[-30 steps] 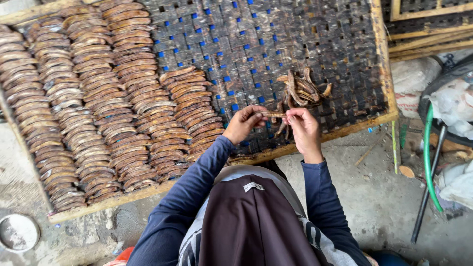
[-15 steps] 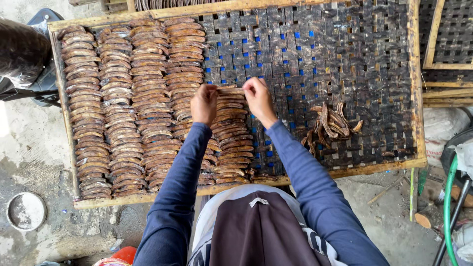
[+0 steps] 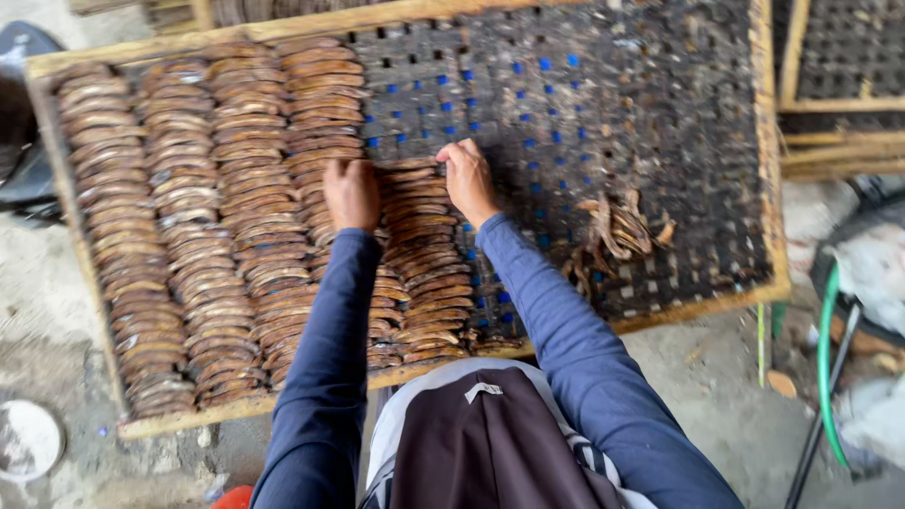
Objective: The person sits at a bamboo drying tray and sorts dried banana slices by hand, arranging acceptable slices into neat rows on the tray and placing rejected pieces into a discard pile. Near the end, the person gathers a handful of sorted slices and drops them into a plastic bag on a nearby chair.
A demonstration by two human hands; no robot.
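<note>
Head view, looking down on a woven drying rack (image 3: 584, 104) in a wooden frame. I see both hands at the far end of the shortest row of brown strips (image 3: 419, 259) — the fifth row from the left, which lies beside four longer, tightly overlapped rows (image 3: 198, 217). The left hand (image 3: 351, 193) rests palm down on the row's top left edge, fingers curled loosely against the strips; the right hand (image 3: 468, 179) presses the top right end, fingers bent and spread on the uppermost strip (whether it pinches a piece I cannot tell). To do this well, in my judgement, each strip should overlap its neighbour evenly and stay square to the row — both hands steadying the ends. Both forearms, in blue sleeves, reach straight forward. A loose heap of curled pieces (image 3: 617, 231) lies well apart, to the right.
</note>
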